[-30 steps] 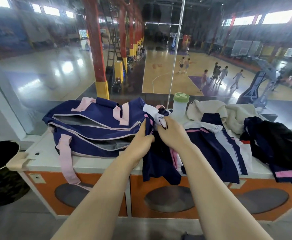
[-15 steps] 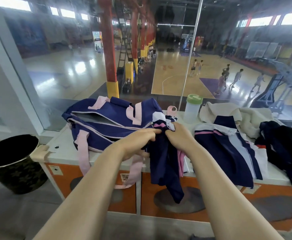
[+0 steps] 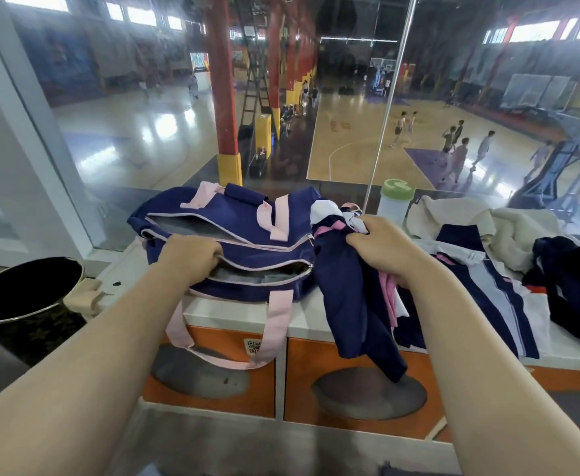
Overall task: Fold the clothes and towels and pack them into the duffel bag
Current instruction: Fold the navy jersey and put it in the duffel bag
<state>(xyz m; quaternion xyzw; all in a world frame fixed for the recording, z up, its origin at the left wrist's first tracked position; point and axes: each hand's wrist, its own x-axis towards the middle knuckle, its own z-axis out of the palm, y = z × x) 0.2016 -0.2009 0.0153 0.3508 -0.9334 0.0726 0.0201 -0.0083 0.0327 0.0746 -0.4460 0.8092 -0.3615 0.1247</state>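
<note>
A navy duffel bag (image 3: 247, 231) with pink straps lies on the white ledge, two of its zippers open. My left hand (image 3: 189, 252) grips the near edge of the lower zipper opening. Just right of the bag, my right hand (image 3: 377, 249) holds a bunched navy garment (image 3: 347, 304) with pink and white trim; its lower part hangs over the ledge front. A navy and white striped garment (image 3: 487, 297) lies flat to the right. Behind it sits a cream towel (image 3: 508, 231), and a dark garment (image 3: 577, 286) lies at the far right.
A white bottle with a green lid (image 3: 393, 204) stands against the glass behind my right hand. A black bin (image 3: 24, 304) stands on the floor at the left. The white ledge (image 3: 219, 307) tops orange cabinets (image 3: 316, 369). Glass overlooks a basketball court.
My left hand let go of the garment and moved left to the bag's lower zipper opening. The right hand alone holds the garment now.
</note>
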